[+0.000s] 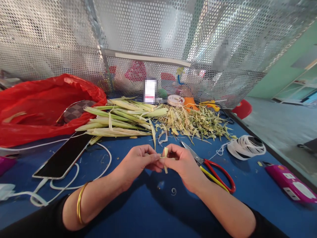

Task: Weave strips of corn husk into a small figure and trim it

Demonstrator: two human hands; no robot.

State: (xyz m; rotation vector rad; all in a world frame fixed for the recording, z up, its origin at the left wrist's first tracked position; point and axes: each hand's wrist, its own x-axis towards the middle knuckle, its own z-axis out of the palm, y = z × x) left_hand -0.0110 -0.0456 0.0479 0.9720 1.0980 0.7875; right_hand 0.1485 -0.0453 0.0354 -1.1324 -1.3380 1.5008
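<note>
Between my hands is a short, pale yellow-green strip of plant husk (166, 152), standing upright across the fingertips. My left hand (145, 158) is closed in a pinch at the strip's left side. On the other side my right hand (177, 160) pinches it between thumb and fingers. Whatever else lies inside the fingers is too small to make out. Just beyond the hands lie a pile of long pale green husk leaves (123, 117) and a heap of small trimmed plant bits (195, 122). Red-handled scissors (219, 165) rest beside my right forearm, over a yellow stick (214, 178).
At left are a red plastic bag (49, 99), a phone (65, 157) and a looping white cable (107, 162). To the right stand a spool of white ribbon (245, 147) and a magenta packet (288, 181). Behind rises a perforated metal panel (146, 29); a tape roll (175, 100) sits before it.
</note>
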